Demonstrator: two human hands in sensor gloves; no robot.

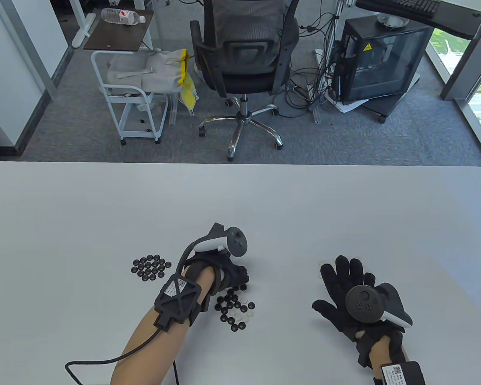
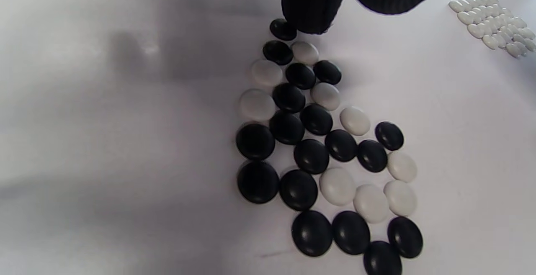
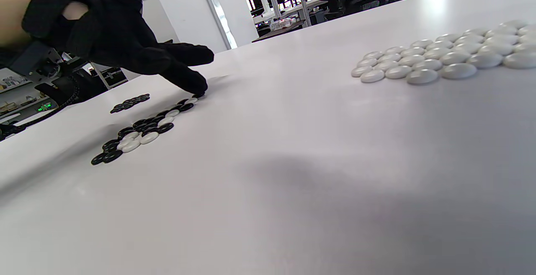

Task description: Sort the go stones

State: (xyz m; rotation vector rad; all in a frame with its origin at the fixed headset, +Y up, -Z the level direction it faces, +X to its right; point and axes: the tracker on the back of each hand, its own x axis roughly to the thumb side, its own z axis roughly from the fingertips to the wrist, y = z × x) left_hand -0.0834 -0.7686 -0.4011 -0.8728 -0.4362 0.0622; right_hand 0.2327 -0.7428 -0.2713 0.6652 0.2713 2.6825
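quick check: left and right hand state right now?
Left hand: open, a straight fingertip touching a black stone at the mixed pile's edge.
Right hand: open, fingers spread flat, holding nothing.

Left hand (image 1: 228, 276) fingers down, right hand (image 1: 344, 288) flat

A white table (image 1: 240, 200) fills the lower frame. Left of centre, the left hand (image 1: 228, 276) reaches down onto a mixed pile of black and white stones (image 1: 234, 308) — a tidy black cluster (image 1: 151, 268) lies further left. At lower right, the right hand (image 1: 346, 288) lies flat, fingers spread, over white stones (image 1: 324, 265).
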